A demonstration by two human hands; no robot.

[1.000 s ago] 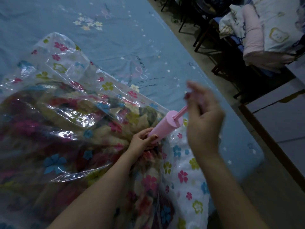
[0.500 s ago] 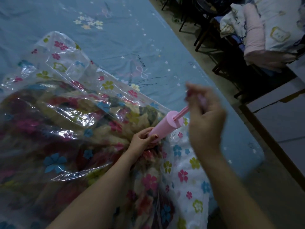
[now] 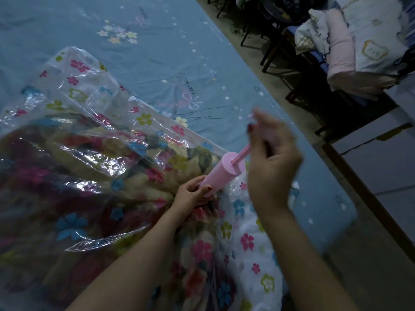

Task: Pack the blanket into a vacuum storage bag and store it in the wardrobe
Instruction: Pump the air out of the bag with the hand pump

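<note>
A clear vacuum storage bag (image 3: 74, 90) printed with small flowers lies on the bed with a dark floral blanket (image 3: 56, 182) inside it. A pink hand pump (image 3: 221, 172) stands tilted on the bag near its right side. My left hand (image 3: 193, 194) grips the base of the pump barrel. My right hand (image 3: 271, 162), blurred, grips the pump's plunger handle above the barrel, with the thin pink rod drawn partly out.
The bag rests on a blue bed sheet (image 3: 157, 52) with star and flower prints. The bed's right edge runs diagonally, with floor beside it. Dark chairs (image 3: 276, 37) carry a pile of folded bedding (image 3: 359, 46) at the upper right.
My right hand has shifted slightly on the plunger handle, up and down by a small amount. My left hand and the pump barrel stay in place.
</note>
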